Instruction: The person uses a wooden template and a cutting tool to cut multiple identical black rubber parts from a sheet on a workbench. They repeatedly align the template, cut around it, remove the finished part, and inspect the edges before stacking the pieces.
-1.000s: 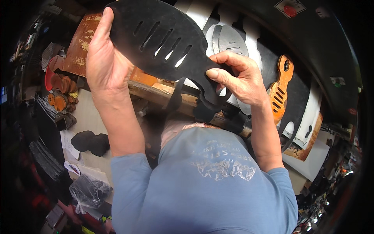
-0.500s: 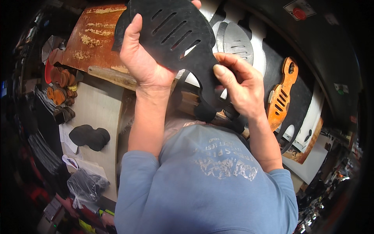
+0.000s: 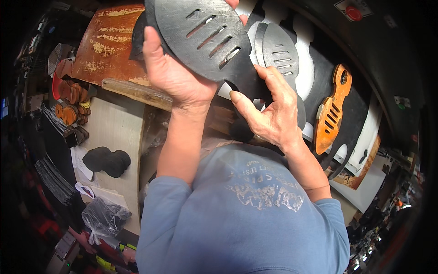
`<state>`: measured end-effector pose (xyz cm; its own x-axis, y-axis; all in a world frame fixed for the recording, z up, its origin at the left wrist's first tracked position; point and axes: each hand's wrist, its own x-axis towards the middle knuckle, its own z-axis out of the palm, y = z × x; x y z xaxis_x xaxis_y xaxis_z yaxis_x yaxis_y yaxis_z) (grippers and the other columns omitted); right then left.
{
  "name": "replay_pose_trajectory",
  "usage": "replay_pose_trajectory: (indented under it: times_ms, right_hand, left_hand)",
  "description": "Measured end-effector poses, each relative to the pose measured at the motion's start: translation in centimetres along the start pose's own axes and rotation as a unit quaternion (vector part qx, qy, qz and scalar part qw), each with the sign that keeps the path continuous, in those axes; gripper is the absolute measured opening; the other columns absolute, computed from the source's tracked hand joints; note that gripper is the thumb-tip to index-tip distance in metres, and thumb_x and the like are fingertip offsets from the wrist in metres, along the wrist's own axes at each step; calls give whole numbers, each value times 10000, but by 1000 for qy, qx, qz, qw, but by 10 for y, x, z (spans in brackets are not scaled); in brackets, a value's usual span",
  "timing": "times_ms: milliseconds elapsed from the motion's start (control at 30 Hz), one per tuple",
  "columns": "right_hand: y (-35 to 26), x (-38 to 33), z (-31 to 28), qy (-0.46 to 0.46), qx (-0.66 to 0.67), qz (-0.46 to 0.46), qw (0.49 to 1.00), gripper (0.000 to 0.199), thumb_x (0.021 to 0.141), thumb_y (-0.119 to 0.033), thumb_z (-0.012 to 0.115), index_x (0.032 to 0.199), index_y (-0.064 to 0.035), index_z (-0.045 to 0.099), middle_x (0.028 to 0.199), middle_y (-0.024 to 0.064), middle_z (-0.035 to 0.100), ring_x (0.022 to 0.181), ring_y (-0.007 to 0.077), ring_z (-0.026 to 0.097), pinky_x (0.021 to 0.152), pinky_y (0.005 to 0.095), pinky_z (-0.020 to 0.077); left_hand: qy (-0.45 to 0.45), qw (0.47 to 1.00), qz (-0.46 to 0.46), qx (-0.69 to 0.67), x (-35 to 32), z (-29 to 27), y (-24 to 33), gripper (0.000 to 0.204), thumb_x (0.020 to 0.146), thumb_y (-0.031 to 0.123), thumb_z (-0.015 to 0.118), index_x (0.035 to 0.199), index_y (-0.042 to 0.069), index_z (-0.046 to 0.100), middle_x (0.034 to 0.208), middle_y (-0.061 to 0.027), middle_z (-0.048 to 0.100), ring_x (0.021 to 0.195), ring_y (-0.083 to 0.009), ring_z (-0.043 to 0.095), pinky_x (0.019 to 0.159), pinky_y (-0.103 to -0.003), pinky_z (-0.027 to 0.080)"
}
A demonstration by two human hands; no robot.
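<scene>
My left hand (image 3: 182, 80) is wrapped under a black slotted sole-shaped sheet (image 3: 200, 50), held tilted up at the top of the view. Another dark layer shows along its left edge; I cannot tell how many are held. Four fingers are mostly hidden behind it, with some tips at its far edge. My right hand (image 3: 273, 107) is at the sheet's narrow end, thumb and forefinger spread apart, forefinger touching its edge. To the right, an orange slotted sole-shaped template (image 3: 329, 121) lies on black sheet material (image 3: 353, 107). Grey slotted pieces (image 3: 279, 52) lie behind my right hand.
A worn reddish-brown board (image 3: 107, 43) stands at the back left, with a wooden strip (image 3: 132, 91) along it. On the pale side table (image 3: 112, 118) is a black sole-shaped piece (image 3: 107, 162). A clear plastic bag (image 3: 105, 217) and orange-brown pieces (image 3: 70, 112) are at left. A red button (image 3: 353, 13) is at upper right.
The slotted sheet has tilted, its face now lighter and turned more toward me. My left hand has shifted slightly right. My right thumb and forefinger have spread from a pinch on the narrow end.
</scene>
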<state>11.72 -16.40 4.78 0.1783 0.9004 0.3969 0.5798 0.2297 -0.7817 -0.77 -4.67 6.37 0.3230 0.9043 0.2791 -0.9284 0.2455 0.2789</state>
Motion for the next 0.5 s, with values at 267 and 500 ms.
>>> replay_pose_trajectory:
  times_ms: [267,500]
  right_hand:
    - [-2,2,4,-4,-46,-46,998,597,744,-141,903,1227,97,643,892,150,627,729,277,637,633,372,526]
    - [-4,-3,-1,-25,-68,-29,997,661,796,-117,880,1342,122,593,986,198,622,815,288,650,707,363,541]
  left_hand:
    - [34,996,-70,-51,0,-1,3,932,1010,748,440,1567,3,414,1542,-310,483,1391,-449,520,1119,-604,491]
    - [14,993,-114,-7,-6,1,2,1053,966,850,377,1609,15,367,1603,-358,360,1431,-517,452,1173,-645,410]
